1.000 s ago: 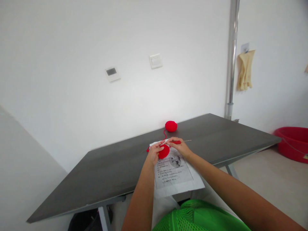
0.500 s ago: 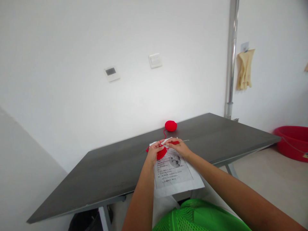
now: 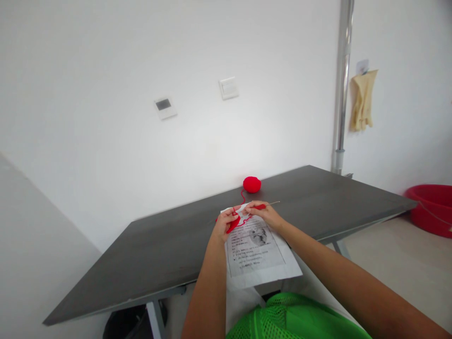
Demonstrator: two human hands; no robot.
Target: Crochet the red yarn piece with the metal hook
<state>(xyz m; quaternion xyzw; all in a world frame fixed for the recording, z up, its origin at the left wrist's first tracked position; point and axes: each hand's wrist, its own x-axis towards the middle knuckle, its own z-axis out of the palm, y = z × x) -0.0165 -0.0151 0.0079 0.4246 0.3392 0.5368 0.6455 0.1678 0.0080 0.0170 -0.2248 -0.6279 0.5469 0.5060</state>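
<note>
My left hand [image 3: 223,225] is closed on a small red crochet piece [image 3: 233,224], pinching it above a printed sheet. A strand of red yarn passes over the fingers of that hand. My right hand [image 3: 264,213] grips a crochet hook [image 3: 261,206] with a red handle, its thin metal end pointing right. A slack loop of yarn [image 3: 244,222] hangs between the two hands. Behind them, a red yarn ball [image 3: 252,184] rests near the table's back edge, its strand running toward the left hand. The hook's working tip is too small to make out.
The printed paper sheet [image 3: 259,263] lies under my hands and overhangs the front edge of the dark table [image 3: 169,254]. A white wall stands behind. On the right are a metal pole [image 3: 343,94], hanging yellow gloves [image 3: 363,101] and a red basin [image 3: 431,209] on the floor.
The crochet piece has turned in my left hand and shows narrower. My right hand and the hook have drawn slightly away, with more slack yarn between. The view has shifted slightly.
</note>
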